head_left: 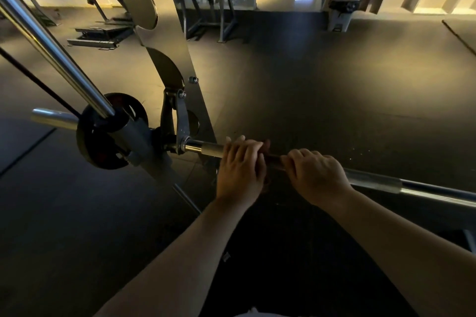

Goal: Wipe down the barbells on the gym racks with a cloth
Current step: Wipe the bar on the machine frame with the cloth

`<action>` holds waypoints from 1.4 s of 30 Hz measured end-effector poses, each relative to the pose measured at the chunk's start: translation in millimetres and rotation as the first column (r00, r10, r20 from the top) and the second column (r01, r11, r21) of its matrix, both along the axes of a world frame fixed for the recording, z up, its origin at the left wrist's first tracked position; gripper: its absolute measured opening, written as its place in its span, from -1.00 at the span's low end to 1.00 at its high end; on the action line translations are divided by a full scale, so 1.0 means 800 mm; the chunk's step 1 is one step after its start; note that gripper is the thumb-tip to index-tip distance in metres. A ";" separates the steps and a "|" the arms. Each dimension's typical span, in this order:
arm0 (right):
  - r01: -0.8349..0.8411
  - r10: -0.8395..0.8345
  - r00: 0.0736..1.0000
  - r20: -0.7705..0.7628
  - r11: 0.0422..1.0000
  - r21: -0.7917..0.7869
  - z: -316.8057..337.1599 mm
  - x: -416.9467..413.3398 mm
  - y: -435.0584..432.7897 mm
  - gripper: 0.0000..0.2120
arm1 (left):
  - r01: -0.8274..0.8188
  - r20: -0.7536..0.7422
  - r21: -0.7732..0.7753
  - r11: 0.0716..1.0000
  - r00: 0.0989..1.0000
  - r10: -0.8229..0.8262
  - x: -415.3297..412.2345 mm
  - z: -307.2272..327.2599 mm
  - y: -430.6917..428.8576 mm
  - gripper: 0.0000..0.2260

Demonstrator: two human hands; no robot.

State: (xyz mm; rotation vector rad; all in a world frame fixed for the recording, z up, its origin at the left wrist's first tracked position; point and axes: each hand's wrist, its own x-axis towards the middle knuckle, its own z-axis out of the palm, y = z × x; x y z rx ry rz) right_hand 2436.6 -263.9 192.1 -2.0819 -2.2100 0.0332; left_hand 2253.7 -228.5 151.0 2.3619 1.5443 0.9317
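Note:
A chrome barbell [386,183] runs from the rack's hook at centre left down to the right edge. My left hand [240,170] wraps over the bar with a dark reddish cloth [266,147] under its fingers; only a small part of the cloth shows at the fingertips and below the palm. Just to its right, my right hand [315,175] grips the bare bar, knuckles up. Between the two hands a short dark stretch of bar shows.
The grey rack upright [180,64] rises left of my hands, with a black weight plate [103,136] and a steel guide rod [51,54] beside it. Other gym machines [208,0] stand at the back. Dark rubber floor lies all around.

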 end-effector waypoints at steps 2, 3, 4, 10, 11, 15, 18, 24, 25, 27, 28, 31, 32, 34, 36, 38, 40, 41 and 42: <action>-0.008 0.008 1.000 0.000 1.000 0.008 0.000 0.010 -0.006 -0.50 | -0.062 -0.083 0.006 0.998 0.995 0.063 -0.013 0.011 0.023 -0.64; -0.021 0.021 1.000 0.001 1.000 0.012 -0.002 0.014 -0.009 -0.49 | -0.112 -0.092 -0.026 0.993 0.990 0.110 -0.011 0.018 0.030 -0.66; -0.032 0.032 0.999 -0.002 0.999 0.017 -0.004 0.018 -0.011 -0.49 | -0.162 -0.096 -0.064 0.985 0.983 0.155 -0.006 0.022 0.033 -0.68; -0.045 0.046 0.999 -0.004 0.998 0.032 -0.008 0.021 -0.009 -0.60 | -0.148 -0.100 -0.072 0.986 0.985 0.141 0.039 0.020 0.005 -0.61; -0.048 0.048 0.999 0.001 0.998 0.037 -0.008 0.022 -0.010 -0.61 | -0.124 -0.068 -0.048 0.991 0.990 0.121 0.042 0.013 -0.003 -0.61; -0.054 0.054 0.998 0.018 0.998 0.038 -0.005 0.019 -0.011 -0.55 | -0.052 -0.043 0.028 0.998 0.998 0.054 0.032 -0.021 -0.026 -0.57; -0.036 0.037 0.999 0.027 0.999 -0.018 0.002 0.027 -0.009 -0.59 | -0.079 -0.082 0.058 0.995 0.993 0.084 0.029 -0.009 -0.017 -0.59; 0.029 -0.029 1.000 0.013 0.997 -0.076 0.006 0.049 -0.013 -0.60 | -0.207 -0.005 -0.104 0.973 0.978 0.208 0.072 0.017 -0.018 -0.64; 0.029 -0.028 0.999 0.018 0.998 -0.055 0.006 0.048 -0.014 -0.60 | -0.204 0.004 -0.107 0.973 0.979 0.205 0.076 0.011 -0.024 -0.64; 0.021 -0.021 0.999 0.027 1.000 -0.013 0.005 0.047 -0.017 -0.59 | -0.160 -0.026 -0.047 0.986 0.987 0.159 0.073 -0.005 -0.034 -0.62; 0.016 -0.016 1.000 0.027 1.000 0.000 0.004 0.048 -0.018 -0.60 | -0.124 -0.070 0.000 0.992 0.990 0.124 0.065 -0.013 -0.036 -0.60; 0.002 -0.002 1.000 0.028 1.000 0.007 0.001 0.048 -0.021 -0.60 | -0.014 -0.173 0.100 0.995 0.984 0.031 0.031 -0.021 -0.023 -0.60; -0.002 0.002 1.000 0.024 1.000 0.013 0.000 0.049 -0.021 -0.60 | -0.013 -0.172 0.101 0.995 0.985 0.030 0.028 -0.016 -0.018 -0.63; -0.003 0.003 1.000 0.002 1.000 0.023 -0.001 0.052 -0.018 -0.60 | -0.078 -0.120 0.055 0.995 0.989 0.084 0.041 0.001 -0.012 -0.68; -0.023 0.023 1.000 -0.019 1.000 0.017 -0.002 0.054 -0.017 -0.68 | -0.169 -0.029 -0.036 0.985 0.985 0.168 0.066 0.017 -0.015 -0.65; -0.053 0.052 0.998 -0.033 0.998 -0.020 -0.002 0.055 -0.015 -0.79 | -0.203 0.004 -0.099 0.974 0.979 0.204 0.086 0.022 -0.022 -0.62; -0.066 0.063 0.997 -0.037 0.996 -0.058 -0.001 0.058 -0.014 -0.83 | -0.148 -0.011 -0.092 0.985 0.989 0.148 0.095 0.018 -0.032 -0.59; -0.067 0.065 0.997 -0.033 0.996 -0.066 0.000 0.059 -0.014 -0.83 | -0.105 -0.021 -0.078 0.991 0.994 0.103 0.094 0.015 -0.035 -0.59; -0.068 0.066 0.998 -0.024 0.996 -0.065 0.000 0.060 -0.014 -0.83 | -0.067 -0.036 -0.064 0.996 0.997 0.065 0.089 0.013 -0.035 -0.60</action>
